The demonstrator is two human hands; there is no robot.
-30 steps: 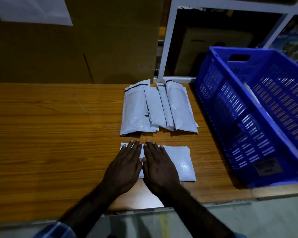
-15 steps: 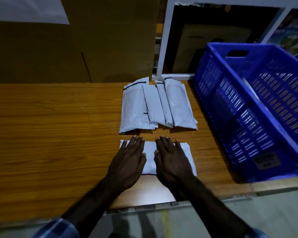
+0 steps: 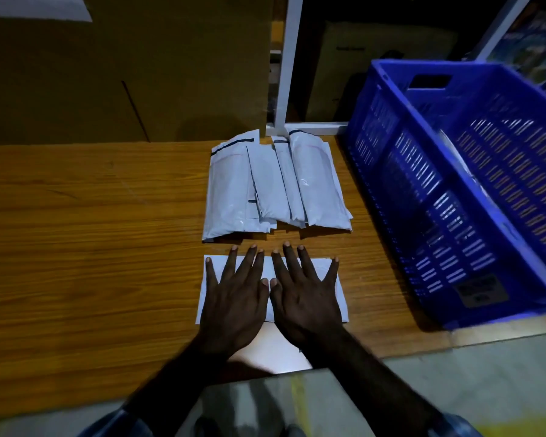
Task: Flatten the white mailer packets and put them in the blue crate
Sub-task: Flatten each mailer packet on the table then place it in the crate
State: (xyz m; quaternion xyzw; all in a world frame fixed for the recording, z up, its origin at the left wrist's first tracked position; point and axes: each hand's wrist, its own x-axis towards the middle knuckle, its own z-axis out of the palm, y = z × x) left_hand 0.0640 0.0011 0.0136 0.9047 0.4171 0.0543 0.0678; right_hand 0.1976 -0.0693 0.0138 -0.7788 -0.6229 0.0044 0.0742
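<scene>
A white mailer packet (image 3: 267,272) lies flat near the front edge of the wooden table (image 3: 92,247). The left hand (image 3: 234,298) and right hand (image 3: 306,294) press on it side by side, fingers spread straight. Just behind lies a pile of packets (image 3: 275,187); the blue crate (image 3: 473,190) stands to the right.
</scene>
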